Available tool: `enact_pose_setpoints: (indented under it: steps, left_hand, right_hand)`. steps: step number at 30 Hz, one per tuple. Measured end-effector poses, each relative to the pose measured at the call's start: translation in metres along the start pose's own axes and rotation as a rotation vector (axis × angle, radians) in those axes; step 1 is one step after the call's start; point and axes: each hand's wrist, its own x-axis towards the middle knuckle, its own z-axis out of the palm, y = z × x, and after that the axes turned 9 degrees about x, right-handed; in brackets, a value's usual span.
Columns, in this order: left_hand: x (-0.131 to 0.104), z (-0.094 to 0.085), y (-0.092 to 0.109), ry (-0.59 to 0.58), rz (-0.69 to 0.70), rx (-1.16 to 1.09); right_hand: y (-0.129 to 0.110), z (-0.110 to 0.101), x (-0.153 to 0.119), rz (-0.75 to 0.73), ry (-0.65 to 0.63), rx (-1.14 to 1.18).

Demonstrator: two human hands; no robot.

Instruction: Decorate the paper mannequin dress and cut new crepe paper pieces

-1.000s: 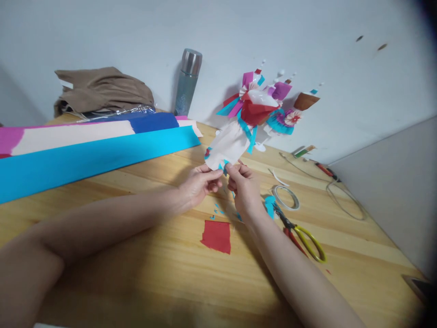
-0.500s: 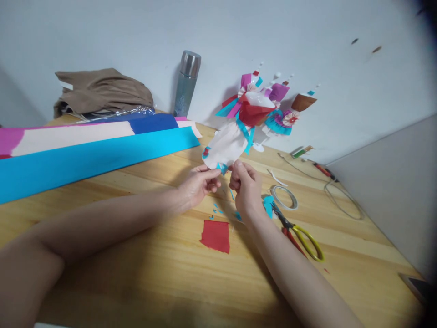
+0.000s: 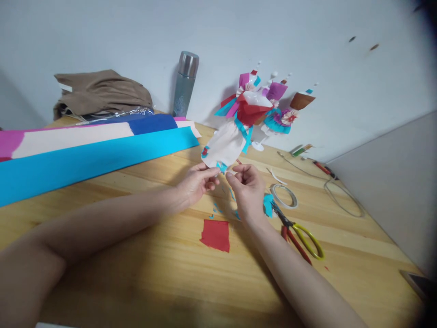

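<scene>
My left hand (image 3: 200,182) pinches the lower edge of a pale pink paper skirt (image 3: 220,145), thumb beside a small blue paper piece (image 3: 221,166). The skirt hangs from a paper figure with a red top (image 3: 251,112) and a blue ribbon. My right hand (image 3: 246,184) is just right of the skirt's edge, thumb and fingers curled together; whatever is between its fingertips is too small to make out. Below the hands lies a red paper square (image 3: 215,235) with small blue scraps.
Scissors (image 3: 300,232) with yellow and red handles and a tape roll (image 3: 284,196) lie at right. Blue paper (image 3: 99,159) stretches across the left. A flask (image 3: 186,84), brown cloth (image 3: 105,91) and another paper figure (image 3: 282,120) stand near the wall.
My right hand has drawn slightly back and down from the skirt's edge, and its fingers have shifted. My left hand still pinches the same edge.
</scene>
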Motion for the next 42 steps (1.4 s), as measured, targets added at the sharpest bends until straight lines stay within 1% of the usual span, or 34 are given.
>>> enact_pose_setpoints:
  steps: [5, 8, 11, 14, 15, 17, 20, 23, 26, 28, 30, 34, 36, 39, 42]
  left_hand:
    - [0.006, -0.002, 0.001, 0.008, 0.024, 0.03]
    - [0.009, -0.003, 0.002, 0.027, 0.028, 0.04]
    - [0.009, -0.004, 0.003, 0.024, 0.028, 0.025]
    - [0.007, -0.005, 0.005, 0.011, 0.019, 0.001]
    - [0.007, -0.005, 0.005, 0.016, 0.01, -0.004]
    - [0.005, -0.005, 0.006, 0.038, -0.014, -0.006]
    - [0.003, -0.005, 0.008, 0.072, -0.038, -0.002]
    - [0.001, -0.006, 0.01, 0.095, -0.056, 0.008]
    - [0.001, -0.006, 0.009, 0.12, -0.06, 0.02]
    - [0.002, -0.007, 0.007, 0.126, -0.05, 0.032]
    - [0.003, -0.008, 0.005, 0.124, -0.037, 0.053]
    - [0.002, -0.01, 0.004, 0.128, -0.017, 0.094]
    - [0.0, -0.01, 0.003, 0.124, -0.012, 0.112]
    - [-0.002, -0.009, 0.004, 0.115, 0.001, 0.141]
    - [-0.002, -0.009, 0.004, 0.086, 0.015, 0.202]
  right_hand:
    - [-0.005, -0.012, -0.006, 0.064, 0.0, 0.01]
    - [-0.007, -0.021, -0.005, 0.099, 0.018, 0.001]
    - [-0.007, -0.031, 0.006, 0.103, 0.054, -0.034]
    - [-0.002, -0.042, 0.026, 0.098, 0.074, -0.08]
    - [0.001, -0.045, 0.033, 0.111, 0.056, -0.1]
    - [0.007, -0.05, 0.047, 0.145, -0.028, -0.162]
    - [0.019, -0.058, 0.062, 0.157, -0.145, -0.329]
    - [0.03, -0.068, 0.07, 0.131, -0.173, -0.49]
    - [0.039, -0.075, 0.072, 0.109, -0.216, -0.53]
    - [0.046, -0.073, 0.074, 0.077, -0.279, -0.516]
    - [0.051, -0.064, 0.078, -0.007, -0.364, -0.535]
    - [0.057, -0.042, 0.09, -0.221, -0.582, -0.728]
    - [0.058, -0.035, 0.095, -0.268, -0.647, -0.823]
    - [0.057, -0.032, 0.098, -0.274, -0.663, -0.854]
    - [0.052, -0.036, 0.093, -0.232, -0.601, -0.731]
